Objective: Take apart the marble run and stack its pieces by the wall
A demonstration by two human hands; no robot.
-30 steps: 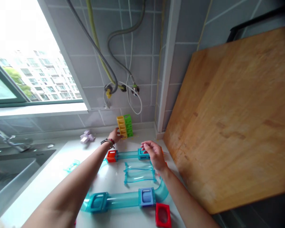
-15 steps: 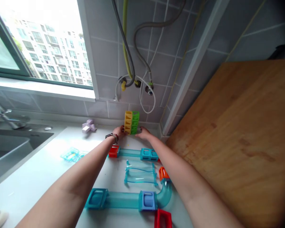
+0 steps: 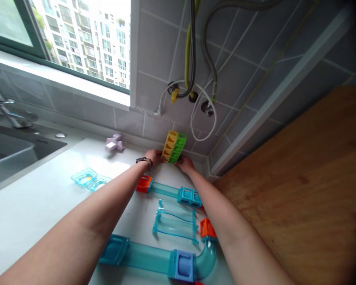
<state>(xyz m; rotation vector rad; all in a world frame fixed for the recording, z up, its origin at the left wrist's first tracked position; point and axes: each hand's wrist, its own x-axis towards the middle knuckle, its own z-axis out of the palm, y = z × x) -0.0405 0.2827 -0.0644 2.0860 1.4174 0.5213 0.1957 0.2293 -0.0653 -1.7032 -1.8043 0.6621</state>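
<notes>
At the back of the counter, close to the wall, a yellow and green toy piece [image 3: 173, 147] with two rows of square openings stands between my hands. My left hand [image 3: 154, 157], with a watch on its wrist, grips the yellow side low down. My right hand [image 3: 186, 164] is closed at the lower green side. The fingertips of both hands are partly hidden by the piece. Just in front, under my forearms, lies a blue toy tube [image 3: 165, 189] with a red-orange end [image 3: 144, 184] and a teal double frame [image 3: 190, 196].
Nearer lie clear blue troughs [image 3: 176, 223], an orange connector [image 3: 207, 228] on a curved tube [image 3: 207, 259], and a longer tube [image 3: 148, 256]. Clear blue plates [image 3: 85, 177] and a lilac piece [image 3: 114, 143] lie left, by the sink [image 3: 47, 148]. A wooden board [image 3: 299, 178] stands right; hoses [image 3: 192, 51] hang behind.
The camera view has tilted and shifted. The yellow and green piece now leans to the right in the picture; both hands stay on it.
</notes>
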